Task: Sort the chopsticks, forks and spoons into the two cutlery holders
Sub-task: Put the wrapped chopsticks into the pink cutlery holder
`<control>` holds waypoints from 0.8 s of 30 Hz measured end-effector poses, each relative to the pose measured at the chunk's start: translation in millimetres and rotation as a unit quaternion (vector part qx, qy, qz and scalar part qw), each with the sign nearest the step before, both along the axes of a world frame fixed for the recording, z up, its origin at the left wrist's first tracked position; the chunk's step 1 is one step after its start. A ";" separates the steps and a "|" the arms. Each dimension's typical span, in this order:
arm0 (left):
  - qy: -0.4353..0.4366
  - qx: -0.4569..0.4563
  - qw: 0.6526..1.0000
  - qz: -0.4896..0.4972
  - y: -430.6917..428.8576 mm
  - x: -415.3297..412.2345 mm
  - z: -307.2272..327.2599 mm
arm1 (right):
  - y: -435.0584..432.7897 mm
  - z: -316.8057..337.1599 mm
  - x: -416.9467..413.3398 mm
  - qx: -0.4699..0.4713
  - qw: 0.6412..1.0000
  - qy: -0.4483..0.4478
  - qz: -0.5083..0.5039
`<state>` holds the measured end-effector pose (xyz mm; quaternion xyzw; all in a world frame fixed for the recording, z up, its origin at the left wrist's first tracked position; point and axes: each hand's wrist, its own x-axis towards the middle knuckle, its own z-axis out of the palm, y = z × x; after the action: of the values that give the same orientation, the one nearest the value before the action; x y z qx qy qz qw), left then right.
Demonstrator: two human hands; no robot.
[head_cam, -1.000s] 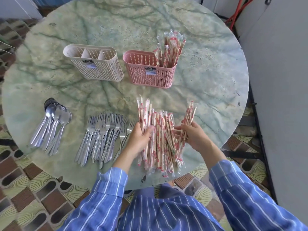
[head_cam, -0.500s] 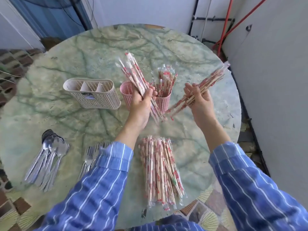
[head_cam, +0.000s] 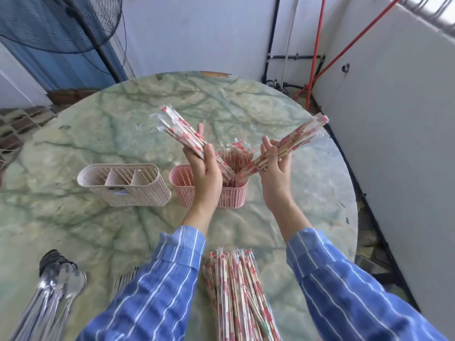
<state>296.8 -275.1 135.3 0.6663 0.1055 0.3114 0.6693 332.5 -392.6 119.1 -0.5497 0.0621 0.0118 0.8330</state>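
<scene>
My left hand [head_cam: 205,169] grips a bundle of wrapped chopsticks [head_cam: 182,130] that slants up to the left, its lower ends over the pink holder [head_cam: 232,196]. My right hand [head_cam: 275,168] grips a second bundle of wrapped chopsticks [head_cam: 299,137] slanting up to the right, lower ends also at the pink holder. That holder has wrapped chopsticks [head_cam: 236,156] standing in its right part. The beige holder [head_cam: 128,193] to its left shows three empty compartments. A pile of wrapped chopsticks [head_cam: 236,291] lies at the near edge between my arms. Spoons [head_cam: 55,286] lie near left, forks [head_cam: 125,279] partly behind my left sleeve.
The round green marble table [head_cam: 98,230] carries everything. A white wall runs close along its right side with red and black pipes [head_cam: 315,50] at the far corner. A standing fan [head_cam: 73,23] is at the far left behind the table.
Both hands lifted a bundle of chopsticks each from the near pile and carried them forward to the pink holder. The lower ends now sit closer to the holder than half a second ago.
</scene>
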 end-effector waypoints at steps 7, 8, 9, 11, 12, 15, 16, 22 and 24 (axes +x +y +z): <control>0.061 0.013 0.998 -0.021 1.4 15.2 -26.1 | 15.5 -16.2 -4.5 -0.086 0.996 -0.026 -0.005; 0.072 0.023 0.997 -0.027 -1.4 14.5 -30.9 | 16.7 -19.2 -6.2 -0.108 0.994 -0.034 -0.004; 0.082 0.034 0.995 -0.033 -4.2 13.1 -36.2 | 17.5 -23.2 -8.3 -0.129 0.991 -0.042 -0.001; 0.103 0.072 0.991 -0.042 -9.2 9.2 -43.4 | 18.5 -33.3 -11.9 -0.171 0.984 -0.048 0.014; 0.112 0.093 0.988 -0.054 -9.9 9.1 -47.1 | 18.5 -38.3 -13.0 -0.189 0.980 -0.047 0.024; 0.133 0.135 0.975 -0.116 -7.5 11.4 -52.8 | 15.6 -43.0 -12.8 -0.215 0.974 -0.048 0.055; 0.144 0.129 0.973 -0.126 -6.9 9.9 -50.0 | 13.5 -41.4 -12.5 -0.216 0.973 -0.056 0.065; 0.072 0.119 0.989 -0.056 -7.7 1.4 -22.8 | 5.4 -17.7 -17.7 -0.191 0.971 -0.143 0.031; 0.069 0.112 0.990 -0.050 -7.4 5.4 -20.5 | 9.4 -13.6 -17.1 -0.210 0.965 -0.159 0.011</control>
<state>302.2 -282.5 114.8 0.7614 0.0828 0.2403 0.5964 315.3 -383.2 105.4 -0.7079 -0.0765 -0.0800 0.6976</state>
